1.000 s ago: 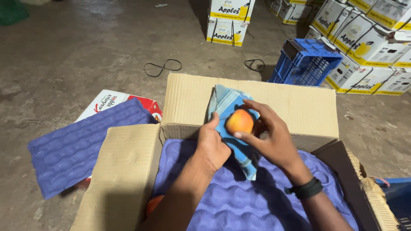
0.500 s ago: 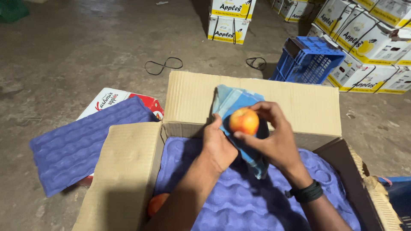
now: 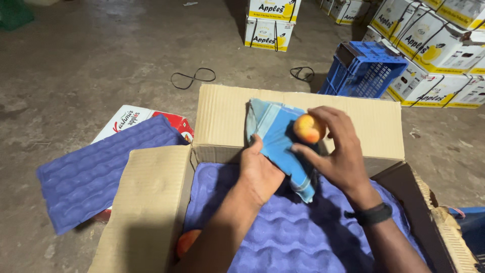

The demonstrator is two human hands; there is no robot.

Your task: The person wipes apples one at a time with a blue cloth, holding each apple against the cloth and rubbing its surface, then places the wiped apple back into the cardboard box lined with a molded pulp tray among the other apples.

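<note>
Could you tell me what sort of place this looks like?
Probably a fruit packing shed or warehouse: printed apple cartons stacked on a bare concrete floor, a blue crate, and an open box lined with a purple tray.

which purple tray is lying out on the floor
The purple tray left of the open box, resting partly on a flattened carton; the other tray sits inside the box.

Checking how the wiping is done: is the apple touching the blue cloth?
Cannot tell. In the head view the right hand grips the apple in front of the blue cloth that the left hand holds; overlap hides any gap.
</note>
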